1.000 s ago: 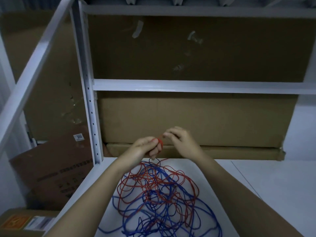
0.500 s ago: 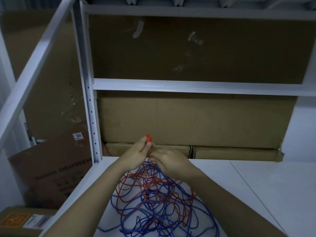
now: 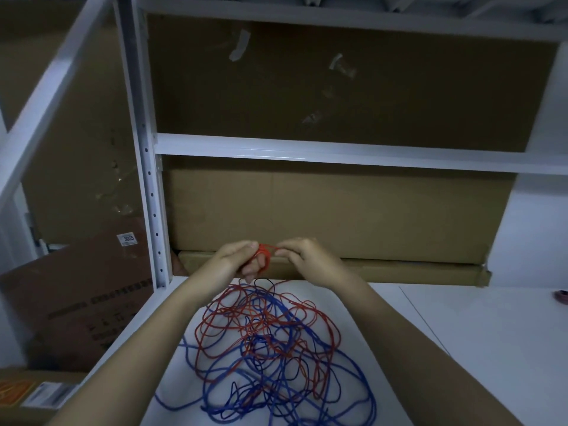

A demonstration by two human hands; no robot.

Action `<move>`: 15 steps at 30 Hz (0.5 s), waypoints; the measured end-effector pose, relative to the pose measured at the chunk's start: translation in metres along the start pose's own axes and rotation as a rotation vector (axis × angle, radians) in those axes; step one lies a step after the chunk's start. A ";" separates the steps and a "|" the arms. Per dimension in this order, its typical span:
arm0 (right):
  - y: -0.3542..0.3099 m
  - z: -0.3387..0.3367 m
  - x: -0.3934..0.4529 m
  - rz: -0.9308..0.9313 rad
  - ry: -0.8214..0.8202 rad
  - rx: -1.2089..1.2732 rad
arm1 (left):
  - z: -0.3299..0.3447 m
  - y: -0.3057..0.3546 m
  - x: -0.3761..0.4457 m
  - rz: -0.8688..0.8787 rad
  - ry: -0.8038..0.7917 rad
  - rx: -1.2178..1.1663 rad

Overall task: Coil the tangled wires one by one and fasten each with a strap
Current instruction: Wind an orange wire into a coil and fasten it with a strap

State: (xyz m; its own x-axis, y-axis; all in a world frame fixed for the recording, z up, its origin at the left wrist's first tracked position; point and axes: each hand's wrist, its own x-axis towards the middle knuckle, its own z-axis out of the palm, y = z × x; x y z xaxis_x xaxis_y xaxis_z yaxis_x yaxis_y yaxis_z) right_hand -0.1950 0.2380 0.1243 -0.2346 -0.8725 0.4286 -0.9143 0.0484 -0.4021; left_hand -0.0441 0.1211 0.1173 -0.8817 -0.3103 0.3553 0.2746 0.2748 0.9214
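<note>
- Left hand (image 3: 236, 261) grips a small red coil (image 3: 264, 255); right hand (image 3: 302, 256) pinches the red wire beside it, near the shelf's (image 3: 476, 342) back edge.
- Risk: the blue wire (image 3: 353, 364) in the tangle snags the red one, loosening those loops.

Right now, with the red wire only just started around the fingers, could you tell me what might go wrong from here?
1. The red coil on the left hand is small and loose; its turns might slip off before any strap goes on.
2. The red wire feeds from the tangled pile, interlaced with blue wire; pulling could tighten a knot or drag blue along.
3. The right hand pinches only a thin strand, which could slide free.
</note>
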 end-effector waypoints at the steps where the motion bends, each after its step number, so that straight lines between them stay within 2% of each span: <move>1: -0.001 0.004 -0.002 0.018 -0.049 -0.022 | 0.001 0.000 0.000 0.004 0.014 -0.059; 5: -0.004 0.023 -0.007 0.051 -0.185 -0.304 | 0.002 0.001 0.007 0.038 0.244 -0.322; 7: -0.003 0.033 -0.012 0.043 -0.227 -0.408 | -0.001 -0.001 0.011 0.022 0.333 -0.342; 9: -0.004 0.040 -0.017 -0.043 -0.206 -0.522 | -0.005 -0.005 0.014 0.017 0.381 -0.355; 12: -0.009 0.043 -0.023 -0.188 -0.170 -0.571 | -0.008 -0.009 0.017 0.025 0.429 -0.269; 15: -0.015 0.043 -0.025 -0.353 -0.093 -0.565 | -0.002 -0.011 0.015 0.028 0.376 -0.010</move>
State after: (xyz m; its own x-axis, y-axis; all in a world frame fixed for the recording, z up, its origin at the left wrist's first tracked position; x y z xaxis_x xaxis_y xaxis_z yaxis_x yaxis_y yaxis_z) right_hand -0.1616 0.2382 0.0850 0.1160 -0.9196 0.3753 -0.9691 -0.0220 0.2456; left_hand -0.0597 0.1114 0.1124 -0.6721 -0.6158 0.4112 0.3018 0.2794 0.9115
